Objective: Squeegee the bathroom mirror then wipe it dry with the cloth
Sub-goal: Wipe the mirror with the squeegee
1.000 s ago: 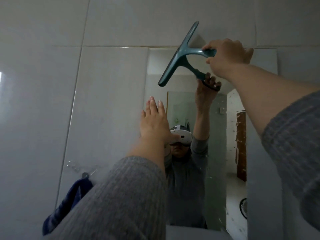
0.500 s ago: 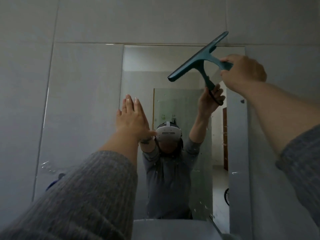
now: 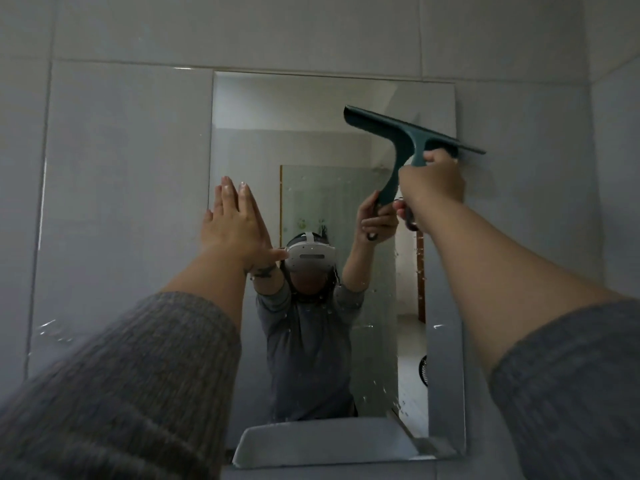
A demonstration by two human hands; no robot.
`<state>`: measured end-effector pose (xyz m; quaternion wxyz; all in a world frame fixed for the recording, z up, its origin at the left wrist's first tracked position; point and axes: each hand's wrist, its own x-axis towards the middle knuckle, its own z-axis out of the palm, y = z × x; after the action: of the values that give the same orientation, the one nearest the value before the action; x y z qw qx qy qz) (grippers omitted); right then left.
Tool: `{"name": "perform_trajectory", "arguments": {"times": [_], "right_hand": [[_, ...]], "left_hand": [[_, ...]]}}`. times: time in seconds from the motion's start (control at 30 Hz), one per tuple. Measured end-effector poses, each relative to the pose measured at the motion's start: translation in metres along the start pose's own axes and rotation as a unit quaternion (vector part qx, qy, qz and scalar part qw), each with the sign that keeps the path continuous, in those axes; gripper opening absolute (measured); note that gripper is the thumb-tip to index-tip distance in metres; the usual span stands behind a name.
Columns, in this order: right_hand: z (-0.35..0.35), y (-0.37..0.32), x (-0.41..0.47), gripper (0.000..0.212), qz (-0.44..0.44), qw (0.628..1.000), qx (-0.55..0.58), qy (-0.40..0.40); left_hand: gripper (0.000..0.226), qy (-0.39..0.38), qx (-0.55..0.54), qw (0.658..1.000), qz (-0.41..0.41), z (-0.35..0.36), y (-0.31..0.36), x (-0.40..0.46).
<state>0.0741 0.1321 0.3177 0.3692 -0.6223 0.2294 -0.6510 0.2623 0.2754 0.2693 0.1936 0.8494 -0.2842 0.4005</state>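
Note:
A frameless rectangular mirror (image 3: 304,109) is fixed to the grey tiled wall, with water drops on its lower part. My right hand (image 3: 431,181) grips the handle of a teal squeegee (image 3: 401,133), whose blade lies against the upper right of the mirror and sticks out past its right edge. My left hand (image 3: 235,223) is flat, fingers together, pressed at the mirror's left edge. No cloth is visible.
Glossy grey wall tiles (image 3: 121,168) surround the mirror. A white basin edge (image 3: 325,441) shows below the mirror. The mirror reflects a person with raised arms and a doorway behind.
The squeegee has come down from the mirror's top edge and turned closer to level, moving right. The view has tilted down, and the blue cloth at lower left has left the view.

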Motion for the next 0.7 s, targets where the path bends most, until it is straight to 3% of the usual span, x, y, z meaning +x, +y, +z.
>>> {"name": "perform_trajectory", "arguments": {"times": [0.17,0.3,0.5,0.7], "right_hand": [[0.023,-0.003,-0.030,0.025,0.054,0.994,0.090,-0.016],[0.037,-0.009,-0.046,0.041,0.068,0.989,0.125,-0.033],[0.058,-0.018,-0.071,0.037,0.070,0.983,0.161,-0.057],[0.081,-0.029,-0.097,0.036,0.035,0.980,0.141,-0.134]], "left_hand": [[0.140,0.003,-0.005,1.000,0.006,0.004,-0.003,0.000],[0.139,0.009,-0.004,1.000,0.010,0.005,-0.005,-0.001],[0.139,0.019,-0.006,1.000,0.014,0.006,-0.007,-0.001],[0.126,0.060,-0.027,0.998,0.008,0.008,-0.017,-0.009]]}}
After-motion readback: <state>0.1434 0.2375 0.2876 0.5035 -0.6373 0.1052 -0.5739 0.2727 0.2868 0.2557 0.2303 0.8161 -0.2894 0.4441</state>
